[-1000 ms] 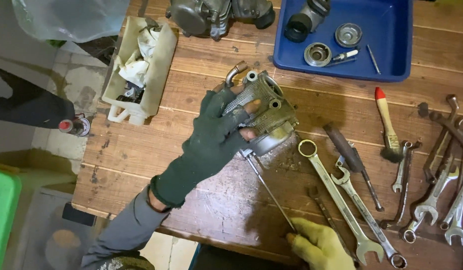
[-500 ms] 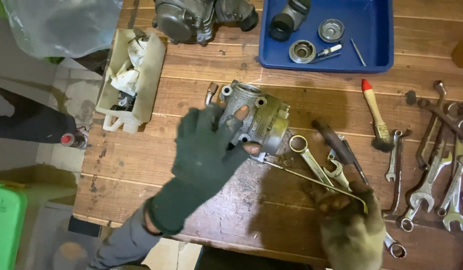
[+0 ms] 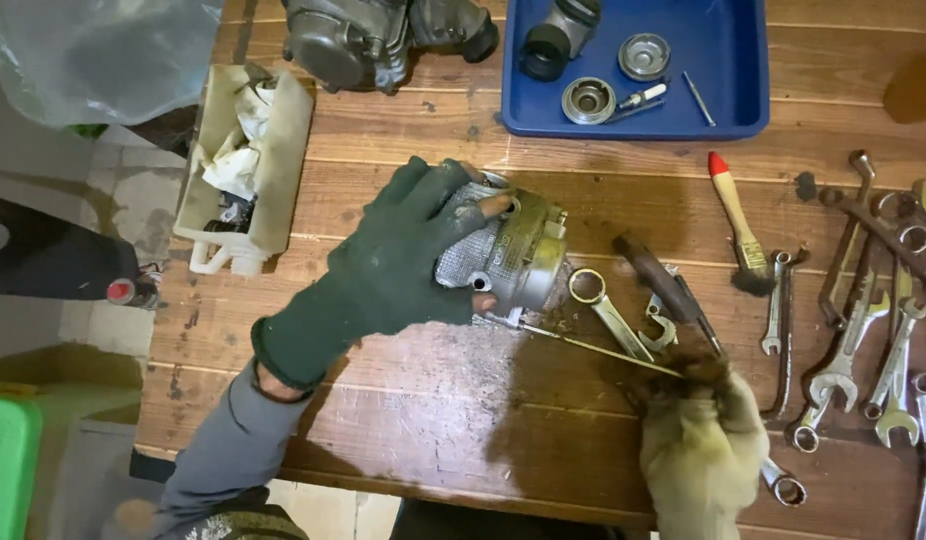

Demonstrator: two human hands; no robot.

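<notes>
My left hand (image 3: pixel 398 262), in a dark green fingerless glove, grips a grey metal engine part (image 3: pixel 513 252) that rests on the wooden table (image 3: pixel 403 410). My right hand (image 3: pixel 701 440), in a dirty pale glove, holds a long thin screwdriver (image 3: pixel 593 345) by its handle. The screwdriver's tip touches the lower edge of the engine part. A ring spanner (image 3: pixel 608 310) and a dark-handled tool (image 3: pixel 665 288) lie just right of the part.
A blue tray (image 3: pixel 743 90) at the back holds round metal parts. A red-handled brush (image 3: pixel 738 225) and several spanners (image 3: pixel 863 340) lie at the right. A larger engine assembly (image 3: pixel 373 35) sits at the back, and a white container (image 3: pixel 248 165) with rags hangs at the left edge.
My left hand has turned the engine part onto its side. My right hand has moved right and up, swinging the screwdriver flatter, its tip staying at the part.
</notes>
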